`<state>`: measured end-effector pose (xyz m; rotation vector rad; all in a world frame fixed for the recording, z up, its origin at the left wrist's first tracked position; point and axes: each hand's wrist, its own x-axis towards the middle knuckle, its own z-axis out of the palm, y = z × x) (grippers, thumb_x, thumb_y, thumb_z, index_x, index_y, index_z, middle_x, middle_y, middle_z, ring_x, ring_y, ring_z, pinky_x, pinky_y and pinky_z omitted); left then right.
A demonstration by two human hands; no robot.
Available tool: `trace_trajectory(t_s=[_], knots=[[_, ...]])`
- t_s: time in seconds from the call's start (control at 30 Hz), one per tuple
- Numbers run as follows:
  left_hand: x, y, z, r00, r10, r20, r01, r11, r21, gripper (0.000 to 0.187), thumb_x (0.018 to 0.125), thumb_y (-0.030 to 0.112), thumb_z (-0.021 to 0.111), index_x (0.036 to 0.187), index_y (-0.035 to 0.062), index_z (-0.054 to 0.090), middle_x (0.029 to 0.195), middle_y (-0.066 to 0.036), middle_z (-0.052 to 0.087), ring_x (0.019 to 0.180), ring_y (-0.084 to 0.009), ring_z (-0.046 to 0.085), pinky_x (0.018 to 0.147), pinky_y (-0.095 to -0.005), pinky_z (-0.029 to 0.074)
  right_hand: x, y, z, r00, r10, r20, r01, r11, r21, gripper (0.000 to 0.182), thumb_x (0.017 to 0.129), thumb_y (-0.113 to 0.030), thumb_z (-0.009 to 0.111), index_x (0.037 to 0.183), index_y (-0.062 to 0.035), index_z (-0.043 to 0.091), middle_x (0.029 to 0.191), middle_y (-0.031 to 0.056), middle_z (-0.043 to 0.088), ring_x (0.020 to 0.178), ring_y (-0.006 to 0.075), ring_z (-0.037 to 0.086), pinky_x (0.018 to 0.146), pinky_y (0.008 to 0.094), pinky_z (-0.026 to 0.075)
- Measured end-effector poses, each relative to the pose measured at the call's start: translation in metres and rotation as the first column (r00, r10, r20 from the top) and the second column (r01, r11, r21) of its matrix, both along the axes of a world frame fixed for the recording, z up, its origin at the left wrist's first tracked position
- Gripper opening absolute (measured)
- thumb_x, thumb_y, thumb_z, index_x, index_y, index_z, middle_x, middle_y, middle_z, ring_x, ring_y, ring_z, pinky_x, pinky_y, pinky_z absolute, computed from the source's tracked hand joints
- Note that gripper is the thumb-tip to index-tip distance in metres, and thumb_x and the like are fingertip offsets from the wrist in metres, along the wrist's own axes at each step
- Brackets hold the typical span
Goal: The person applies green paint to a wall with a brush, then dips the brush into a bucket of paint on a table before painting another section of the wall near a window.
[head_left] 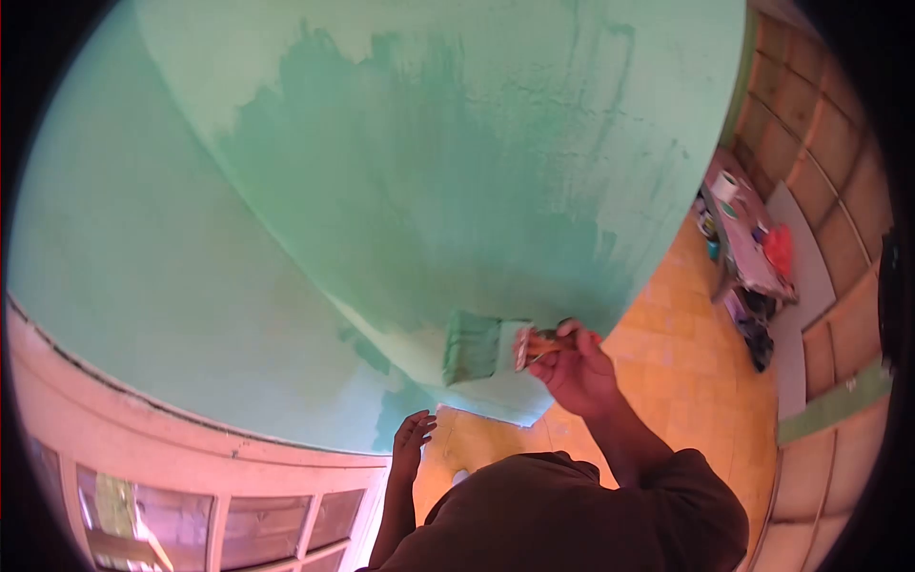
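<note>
My right hand [578, 374] is closed around the handle of a wide paintbrush [477, 347]. Green paint coats the brush's bristles, which overlap the lower part of the green wall [400, 191] in this view. Darker, wet-looking green covers the middle of that wall in ragged streaks, with paler green around it. Lower and to the left, my left hand [414, 432] hangs beside the wall corner, fingers loosely apart and nothing in them.
A second green wall [143, 238] meets the first at a corner on the left, above a pink window frame [219, 515]. Yellow tiled floor [677, 353] stretches to the right. Against the far side stands a cluttered table [748, 238] with a red bag [779, 250].
</note>
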<state>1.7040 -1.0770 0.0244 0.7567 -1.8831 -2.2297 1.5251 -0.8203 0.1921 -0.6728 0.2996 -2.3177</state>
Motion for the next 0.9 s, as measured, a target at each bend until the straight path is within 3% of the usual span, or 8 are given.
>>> trace_trajectory(t_s=[0.13,0.33,0.43,0.5,0.53,0.6,0.8,0.9], knots=[[-0.013,-0.017,-0.003,0.987,-0.162,0.0,0.161,0.987,-0.014,0.035,0.094,0.03,0.051,0.12,0.0062,0.053,0.114,-0.007,0.061,0.103,-0.0177,0.057,0.085,-0.0319,0.043,0.012,0.032,0.028,0.9,-0.401,-0.168,0.409,0.912,0.013,0.032,0.097,-0.032,0.044,0.111,-0.0037,0.05,0.121,0.0168,0.056,0.107,0.0309,0.059,0.09,0.0451,0.05],[-0.014,-0.036,-0.014,0.943,-0.33,0.042,0.33,0.944,0.015,0.036,0.094,0.031,0.051,0.12,0.0079,0.053,0.115,-0.006,0.061,0.104,-0.0174,0.057,0.086,-0.0317,0.042,0.047,0.08,0.11,0.256,-0.685,-0.682,0.929,0.37,-0.022,0.027,0.091,-0.024,0.056,0.102,0.0005,0.057,0.111,0.0202,0.059,0.102,0.0315,0.06,0.085,0.0442,0.053],[-0.016,-0.044,-0.023,0.913,-0.398,0.095,0.396,0.918,0.038,0.036,0.094,0.032,0.051,0.121,0.0088,0.053,0.114,-0.005,0.061,0.104,-0.0161,0.057,0.086,-0.0314,0.042,0.071,0.085,0.157,0.009,-0.5,-0.866,0.986,0.149,-0.076,0.021,0.087,-0.016,0.061,0.097,0.0024,0.06,0.105,0.0192,0.062,0.099,0.0295,0.062,0.082,0.0408,0.052],[-0.019,-0.048,-0.024,0.897,-0.435,0.084,0.433,0.901,0.038,0.036,0.094,0.033,0.051,0.121,0.0088,0.053,0.114,-0.005,0.061,0.104,-0.0161,0.058,0.086,-0.0314,0.042,0.088,0.071,0.192,-0.088,0.001,-0.996,0.996,0.022,-0.088,0.014,0.082,-0.007,0.065,0.092,0.0017,0.063,0.102,0.0168,0.064,0.094,0.0268,0.063,0.078,0.0368,0.051],[-0.02,-0.049,-0.024,0.888,-0.454,0.079,0.452,0.891,0.037,0.037,0.094,0.033,0.051,0.121,0.0088,0.053,0.113,-0.005,0.061,0.104,-0.0162,0.058,0.086,-0.0315,0.042,0.09,0.065,0.202,-0.088,0.004,-0.996,0.996,0.006,-0.088,0.014,0.082,-0.007,0.065,0.092,0.0017,0.063,0.102,0.0168,0.064,0.094,0.0268,0.063,0.078,0.0368,0.051],[-0.022,-0.051,-0.022,0.875,-0.479,0.07,0.478,0.878,0.039,0.037,0.094,0.034,0.051,0.121,0.0087,0.053,0.113,-0.005,0.061,0.104,-0.0161,0.058,0.086,-0.0315,0.042,0.092,0.053,0.218,-0.219,0.354,-0.909,0.972,0.002,-0.233,0.021,0.077,-0.005,0.067,0.096,0.0021,0.062,0.108,0.0192,0.062,0.095,0.0315,0.063,0.082,0.0362,0.049],[-0.024,-0.057,-0.029,0.856,-0.514,0.06,0.511,0.858,0.051,0.037,0.095,0.034,0.05,0.122,0.0083,0.052,0.113,-0.005,0.062,0.104,-0.016,0.058,0.085,-0.0318,0.042,0.109,0.025,0.252,-0.507,0.528,-0.681,0.728,-0.16,-0.666,0.016,0.075,-0.005,0.068,0.09,-0.0031,0.061,0.105,0.0131,0.062,0.087,0.0274,0.063,0.073,0.0373,0.051],[-0.022,-0.057,-0.033,0.846,-0.531,0.05,0.527,0.847,0.069,0.037,0.095,0.033,0.05,0.121,0.0084,0.053,0.113,-0.005,0.061,0.104,-0.0158,0.057,0.085,-0.0317,0.042,0.098,0.023,0.231,-0.608,0.652,-0.453,0.537,-0.082,-0.839,0.021,0.071,-0.007,0.068,0.091,-0.0041,0.061,0.112,0.0152,0.059,0.09,0.0276,0.062,0.072,0.0364,0.052]])
